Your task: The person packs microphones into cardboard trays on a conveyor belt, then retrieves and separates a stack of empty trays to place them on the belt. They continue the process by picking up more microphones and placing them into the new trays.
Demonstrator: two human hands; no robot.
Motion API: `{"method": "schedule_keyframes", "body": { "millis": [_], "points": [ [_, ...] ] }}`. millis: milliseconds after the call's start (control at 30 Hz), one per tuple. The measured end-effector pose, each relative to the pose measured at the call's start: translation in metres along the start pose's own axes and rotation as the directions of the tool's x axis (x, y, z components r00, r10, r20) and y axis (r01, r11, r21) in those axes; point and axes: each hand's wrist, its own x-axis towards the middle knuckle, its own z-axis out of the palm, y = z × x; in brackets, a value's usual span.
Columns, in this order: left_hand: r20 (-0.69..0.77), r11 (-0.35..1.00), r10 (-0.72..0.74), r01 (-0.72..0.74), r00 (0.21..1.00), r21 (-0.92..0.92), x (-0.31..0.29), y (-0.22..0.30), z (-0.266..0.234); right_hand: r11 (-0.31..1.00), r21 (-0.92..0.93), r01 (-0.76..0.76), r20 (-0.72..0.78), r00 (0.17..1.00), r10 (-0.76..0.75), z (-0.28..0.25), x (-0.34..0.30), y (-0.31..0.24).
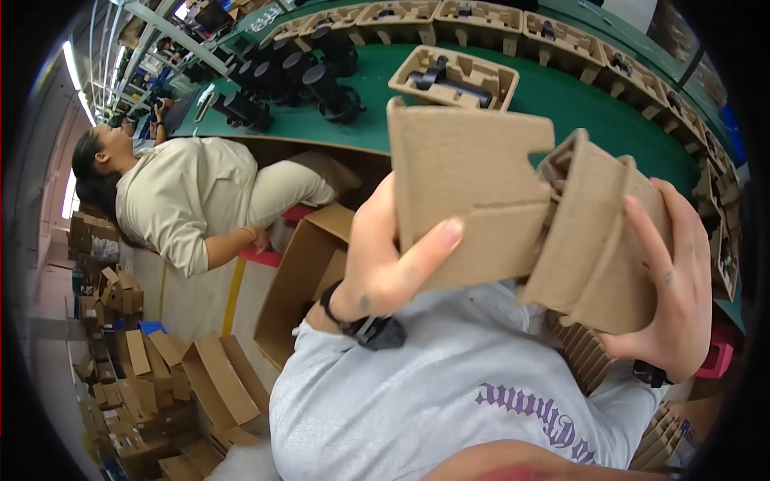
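Observation:
My left hand [385,256] grips the left piece of moulded brown pulp packaging [473,176], thumb pressed on its flat face. My right hand [674,289] is closed round the right piece of pulp packaging [597,240], a ridged part with a raised lip. The two pieces meet near the middle; I cannot tell whether they are joined. Both are held up in front of my chest, over the near edge of the green table [553,92]. Just beyond them lies a pulp tray [505,84] holding a black long-barrelled part [453,84].
A row of pulp trays [481,18] with black parts curves along the table's far side. Several black cylindrical devices [325,88] stand at the left. A seated person [192,192] is close on my left, beside an open carton [297,280]. More cartons [224,377] cover the floor.

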Motion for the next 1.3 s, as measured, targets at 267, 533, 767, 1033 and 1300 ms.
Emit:
{"method": "schedule_keyframes", "body": {
  "millis": [267,533,767,1033,1300],
  "points": [
    [0.173,0.472,-0.172,-0.072,0.97,0.878,0.05,-0.088,-0.008,0.752,0.63,-0.191,-0.425,0.726,0.541,0.153,-0.045,0.109],
    [0.24,0.402,-0.099,-0.182,0.966,0.897,0.134,-0.184,0.023,0.328,0.922,-0.207,-0.153,0.582,0.799,0.325,-0.079,0.189],
    [0.099,0.223,0.029,-0.103,0.995,0.969,0.19,-0.192,0.016,0.383,0.923,-0.035,-0.268,0.656,0.705,0.249,-0.008,0.179],
    [0.255,0.959,0.143,-0.197,0.956,0.202,0.189,-0.128,0.097,0.957,0.14,-0.255,-0.107,0.957,0.271,0.086,0.007,0.155],
    [0.478,0.941,-0.186,0.295,0.859,-0.164,0.187,-0.133,0.137,0.959,0.007,-0.283,0.036,0.959,0.282,0.036,0.018,0.119]
  ]
}}
